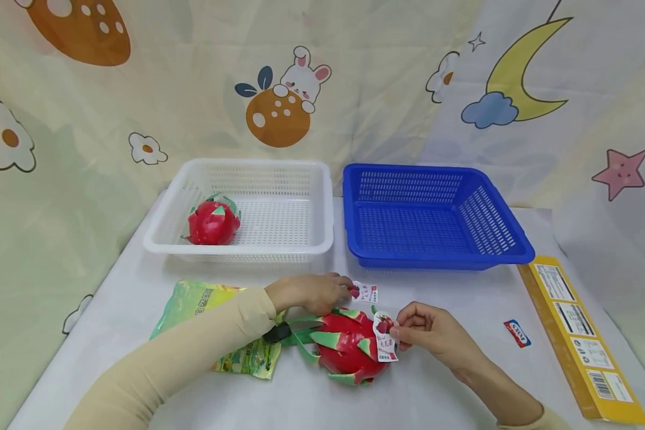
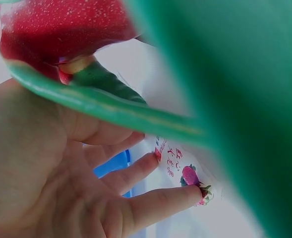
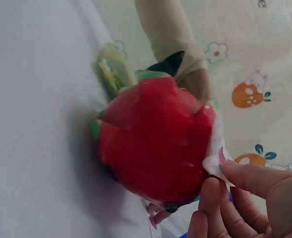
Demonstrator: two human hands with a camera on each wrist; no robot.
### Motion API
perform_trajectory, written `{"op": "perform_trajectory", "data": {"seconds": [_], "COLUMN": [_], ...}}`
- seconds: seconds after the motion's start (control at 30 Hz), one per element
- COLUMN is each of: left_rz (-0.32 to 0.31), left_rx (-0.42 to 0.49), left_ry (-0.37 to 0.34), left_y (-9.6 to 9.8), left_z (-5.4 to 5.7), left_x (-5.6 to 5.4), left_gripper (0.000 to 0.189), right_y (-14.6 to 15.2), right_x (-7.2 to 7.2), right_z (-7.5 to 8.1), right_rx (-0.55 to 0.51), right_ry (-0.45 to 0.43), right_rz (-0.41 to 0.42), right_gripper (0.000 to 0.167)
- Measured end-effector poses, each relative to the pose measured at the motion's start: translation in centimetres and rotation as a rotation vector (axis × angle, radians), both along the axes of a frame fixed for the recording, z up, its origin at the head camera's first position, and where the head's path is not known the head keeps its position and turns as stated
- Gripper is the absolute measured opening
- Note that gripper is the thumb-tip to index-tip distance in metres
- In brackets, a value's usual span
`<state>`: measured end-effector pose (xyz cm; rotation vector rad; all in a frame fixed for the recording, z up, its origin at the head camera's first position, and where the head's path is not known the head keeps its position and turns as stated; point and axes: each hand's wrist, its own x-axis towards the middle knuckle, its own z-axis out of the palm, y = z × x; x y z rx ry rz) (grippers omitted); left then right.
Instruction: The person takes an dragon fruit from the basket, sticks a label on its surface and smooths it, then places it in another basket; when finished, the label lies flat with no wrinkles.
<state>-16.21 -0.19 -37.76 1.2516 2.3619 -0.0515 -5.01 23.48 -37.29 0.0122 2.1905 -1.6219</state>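
Note:
A red dragon fruit [image 1: 346,352] with green-tipped scales lies at the front middle of the table. My right hand [image 1: 435,331] pinches the edge of a white label [image 1: 385,347] printed with a dragon fruit and red writing. That label lies against the fruit's right side, as the right wrist view shows too. Behind the fruit, my left hand [image 1: 318,292] reaches over to a second, similar label [image 1: 366,292] on the table. In the left wrist view its fingers [image 2: 168,198] are extended, fingertips right at that label, while green leaves cross in front.
At the back stand a white basket [image 1: 322,233] holding another dragon fruit [image 1: 214,222] and a blue basket [image 1: 441,258]. A green-yellow bag [image 1: 252,358] lies left, partly under the left forearm. On the right are a small red-blue sticker [image 1: 517,333] and a yellow box [image 1: 580,340].

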Motion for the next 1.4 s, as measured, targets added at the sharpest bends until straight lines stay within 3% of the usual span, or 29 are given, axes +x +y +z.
{"op": "perform_trajectory", "data": {"seconds": [0.17, 0.3, 0.5, 0.63, 0.77, 0.87, 0.97, 1.07, 1.17, 1.27, 1.4], "left_rz": [-0.033, -0.016, -0.01, -0.044, -0.015, 0.025, 0.055, 0.064, 0.069, 0.116, 0.266], "left_rx": [-0.004, 0.001, 0.001, 0.01, 0.023, 0.081, 0.193, 0.303, 0.367, 0.39, 0.375], "left_ry": [0.024, 0.017, 0.024, 0.055, 0.054, 0.101, 0.208, 0.295, 0.315, 0.281, 0.078], "left_y": [-0.1, -0.2, -0.2, -0.1, -0.2, -0.6, -1.3, -1.8, -2.2, -2.2, -1.6], "left_z": [0.2, 0.4, 0.2, 0.0, -0.1, -0.3, -0.3, 0.5, 1.6, 2.4, 2.6], "left_x": [0.1, 0.2, 0.3, 0.3, 0.4, 0.7, 1.2, 1.9, 2.7, 3.9, 6.2], "left_gripper": [0.041, 0.041, 0.038, 0.033, 0.034, 0.037, 0.036, 0.034, 0.034, 0.035, 0.059], "right_y": [-1.3, -1.9, -2.0, -2.0, -2.6, -2.8, -2.9, -2.8, -2.7, -2.6, -2.8], "right_x": [0.6, 1.1, 1.2, 1.3, 1.4, 1.5, 1.7, 1.8, 1.8, 1.9, 2.1], "right_z": [-0.2, -0.3, -0.8, -1.4, -1.8, -2.0, -2.1, -2.1, -2.1, -2.1, -2.3], "right_rx": [0.123, 0.195, 0.291, 0.199, 0.123, 0.073, 0.035, 0.028, 0.018, -0.005, -0.034], "right_ry": [0.066, 0.142, 0.261, 0.186, 0.06, 0.057, 0.058, 0.066, 0.084, 0.09, 0.096], "right_rz": [-0.074, -0.081, 0.032, 0.107, 0.125, 0.132, 0.132, 0.133, 0.132, 0.134, 0.125], "right_gripper": [0.035, 0.031, 0.038, 0.053, 0.071, 0.076, 0.077, 0.077, 0.076, 0.075, 0.074]}}
